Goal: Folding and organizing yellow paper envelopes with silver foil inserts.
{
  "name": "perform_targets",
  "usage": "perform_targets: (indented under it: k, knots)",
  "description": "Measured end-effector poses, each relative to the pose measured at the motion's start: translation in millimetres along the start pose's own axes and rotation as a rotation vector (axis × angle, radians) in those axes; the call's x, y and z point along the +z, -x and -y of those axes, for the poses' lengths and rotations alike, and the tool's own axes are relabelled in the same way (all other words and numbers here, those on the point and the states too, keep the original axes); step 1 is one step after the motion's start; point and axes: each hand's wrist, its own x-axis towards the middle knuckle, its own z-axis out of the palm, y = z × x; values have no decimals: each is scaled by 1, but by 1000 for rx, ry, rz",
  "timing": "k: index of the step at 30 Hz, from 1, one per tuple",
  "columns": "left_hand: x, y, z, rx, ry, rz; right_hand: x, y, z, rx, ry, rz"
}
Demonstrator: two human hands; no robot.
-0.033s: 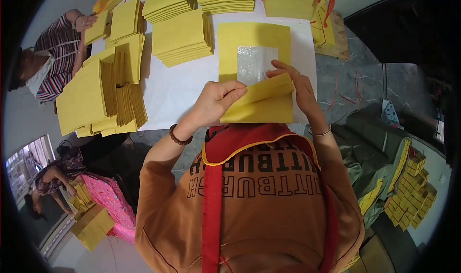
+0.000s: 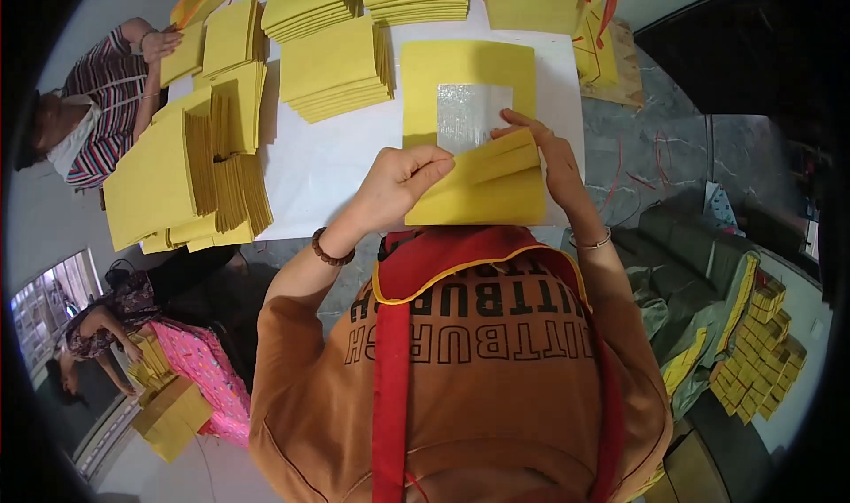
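In front of me lies a yellow sheet (image 2: 469,60) of paper or thin card with a shiny, wet-looking pale rectangle (image 2: 460,113) on it. Over its near part is a second yellow piece (image 2: 496,189), its far edge raised and bent. My left hand (image 2: 403,180) is closed, thumb and forefinger pinching that raised edge at its left end. At the right end is my right hand (image 2: 558,162), its fingers stretched out past the edge towards the shiny rectangle. Part of that hand is hidden behind the paper.
Stacks of folded yellow pieces (image 2: 332,65) cover the white table (image 2: 310,175) at the left and back. Across the left corner a person in stripes (image 2: 106,87) handles yellow pieces. Another person (image 2: 97,330) bends over papers by a pink cloth (image 2: 199,370). Yellow bundles (image 2: 761,352) are piled at right.
The raised yellow piece has shifted slightly and shows more creases at its right end. The striped person's hand has moved slightly. My hands stay nearly where they were.
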Motion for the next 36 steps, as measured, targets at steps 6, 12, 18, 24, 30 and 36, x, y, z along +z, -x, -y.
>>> perform_targets:
  k: [6,12,18,24,30,36]
  knots:
    - [-4,-4,2,-66,136,71,-1,-1,-2,-24,8,-17]
    - [-7,-4,-3,-79,133,125,-2,2,-10,-47,-126,-20]
    - [-6,-7,-2,-132,219,81,1,2,-5,-52,-85,-74]
    - [-5,-5,0,-106,323,29,1,5,-1,-105,148,-3]
    - [-31,3,-12,182,422,186,-2,6,-11,53,-204,-12]
    - [-24,-10,25,524,-484,-52,-4,5,-15,-16,-199,13]
